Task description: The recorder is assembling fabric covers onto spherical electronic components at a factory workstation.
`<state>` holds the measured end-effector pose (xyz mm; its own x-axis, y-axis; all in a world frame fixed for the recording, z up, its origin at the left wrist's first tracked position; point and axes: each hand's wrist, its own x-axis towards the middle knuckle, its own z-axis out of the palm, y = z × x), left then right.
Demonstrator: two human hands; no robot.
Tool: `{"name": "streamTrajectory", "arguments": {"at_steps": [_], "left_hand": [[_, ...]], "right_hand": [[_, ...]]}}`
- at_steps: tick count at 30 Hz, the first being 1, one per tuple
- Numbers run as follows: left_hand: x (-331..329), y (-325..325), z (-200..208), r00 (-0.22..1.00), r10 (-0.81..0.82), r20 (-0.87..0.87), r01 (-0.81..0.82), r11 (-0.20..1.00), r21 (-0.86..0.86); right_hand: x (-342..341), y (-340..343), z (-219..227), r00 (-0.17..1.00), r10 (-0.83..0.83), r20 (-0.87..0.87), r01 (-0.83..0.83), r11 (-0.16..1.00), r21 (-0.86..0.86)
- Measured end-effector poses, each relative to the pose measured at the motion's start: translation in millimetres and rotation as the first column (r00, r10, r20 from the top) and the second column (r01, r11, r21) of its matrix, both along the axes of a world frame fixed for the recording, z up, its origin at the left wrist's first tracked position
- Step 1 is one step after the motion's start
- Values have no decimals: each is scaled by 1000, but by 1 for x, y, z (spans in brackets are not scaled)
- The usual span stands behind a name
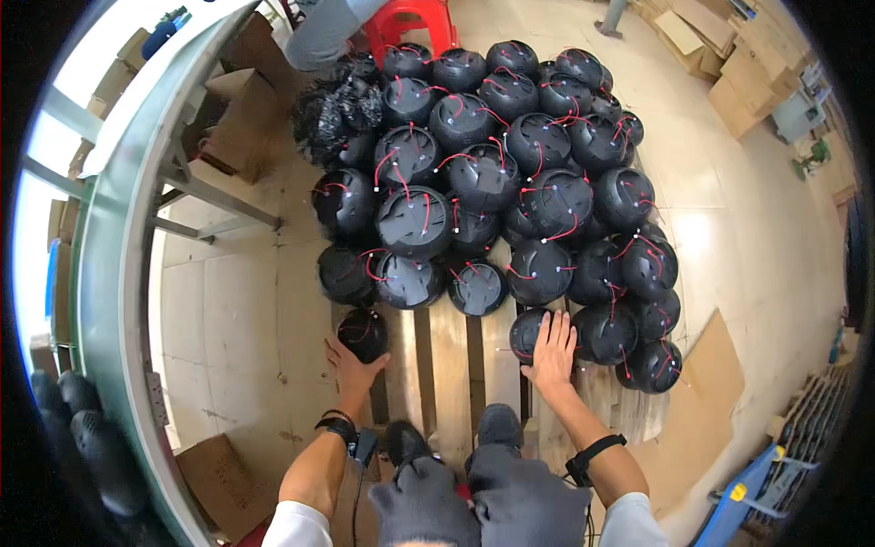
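Observation:
My left hand (pixel 352 368) curls its thumb and fingers around the near side of a black round housing (pixel 363 330) at the front left of the pile. The far side of that grip is partly hidden. My right hand (pixel 550 354) lies with fingers stretched out over the right side of another black round housing (pixel 526 334), its thumb at the near edge. Between and beyond the hands, more such housings are stacked, like the one with a flat, open-looking face (pixel 477 288). Thin red wires trail from most of them.
The housings rest on a slatted wooden pallet (pixel 449 356). Crumpled black plastic (pixel 333 114) and a red stool (pixel 412 25) are at the back, beside a person's leg (pixel 326 35). A green-edged workbench (pixel 123 273) runs along the left; flat cardboard (pixel 706 401) lies at right.

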<state>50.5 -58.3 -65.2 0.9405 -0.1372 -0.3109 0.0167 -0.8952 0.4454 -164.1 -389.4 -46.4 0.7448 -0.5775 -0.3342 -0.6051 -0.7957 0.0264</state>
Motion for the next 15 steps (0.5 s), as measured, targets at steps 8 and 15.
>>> {"name": "streamTrajectory", "arguments": {"at_steps": [8, 15], "left_hand": [[5, -17, -4, 983, 123, -136, -111, 990, 88], [-68, 8, 175, 700, 41, -713, -444, 806, -390]], "right_hand": [[-2, -4, 2, 999, 29, -17, -28, 997, 72], [-38, 6, 67, 917, 110, 383, -199, 959, 202]]}}
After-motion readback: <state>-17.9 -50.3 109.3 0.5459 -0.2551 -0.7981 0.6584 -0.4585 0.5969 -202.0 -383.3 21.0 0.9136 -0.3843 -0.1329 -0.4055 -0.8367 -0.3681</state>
